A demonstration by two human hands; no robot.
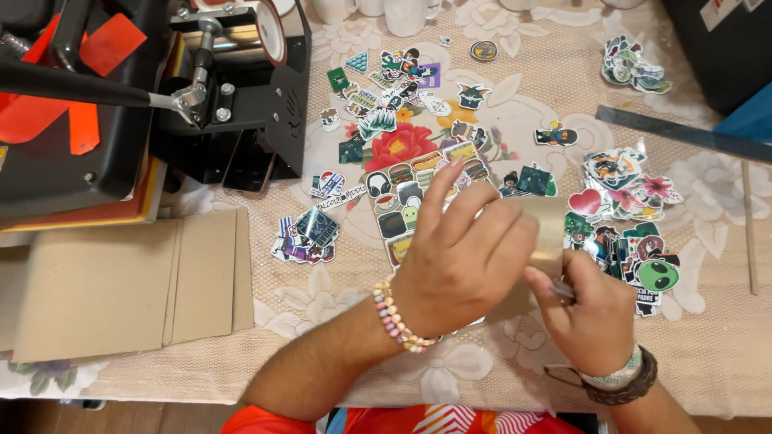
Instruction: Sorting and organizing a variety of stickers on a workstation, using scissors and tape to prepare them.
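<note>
My left hand, with a pastel bead bracelet at the wrist, lies flat with fingers spread on a clear glossy plastic sheet in the middle of the table. My right hand, wearing a dark braided wristband, is closed on a small slim metal tool at the sheet's near right edge. Under and around the sheet lie several colourful stickers. The tool's tip is hidden by my fingers.
A black and orange heat press fills the far left. Cardboard sheets lie in front of it. More sticker piles sit on the right, another pile far right. A long metal ruler and white mugs lie farther back.
</note>
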